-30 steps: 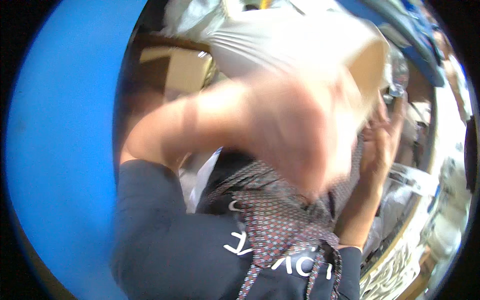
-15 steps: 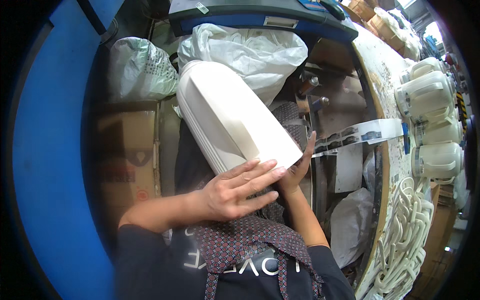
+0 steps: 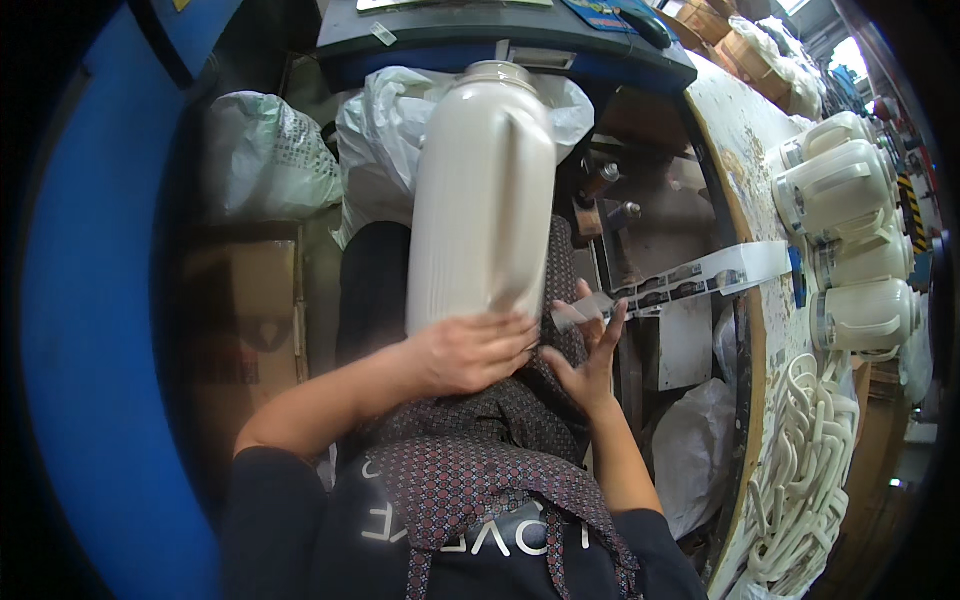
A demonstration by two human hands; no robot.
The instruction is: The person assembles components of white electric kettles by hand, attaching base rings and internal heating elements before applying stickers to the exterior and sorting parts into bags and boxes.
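Observation:
A cream-white thermos jug (image 3: 470, 210), long-bodied with a narrow neck and a side handle, lies along my lap with its neck pointing away. My left hand (image 3: 475, 352) is wrapped over its near end, fingers pressed together. To the right of the jug, my right hand (image 3: 590, 350) is raised with thumb and fingers apart. A small translucent label (image 3: 584, 309) is caught at its fingers, beside the loose end of a label strip (image 3: 690, 283). How firmly the fingers grip that label is hard to see. The strip runs from the bench on the right.
Several cream jugs (image 3: 865, 315) stand on the worn white bench (image 3: 735, 130) at right, above a heap of white handles (image 3: 805, 470). Ahead are a white plastic sack (image 3: 375, 150) and a dark blue-grey table (image 3: 430, 32). Cardboard boxes (image 3: 245, 300) stand left, beside a blue panel (image 3: 90, 300).
The jug has swung from a leftward slant to nearly straight ahead, and its handle has turned to the right. My right hand has left the jug's base and come to the label strip.

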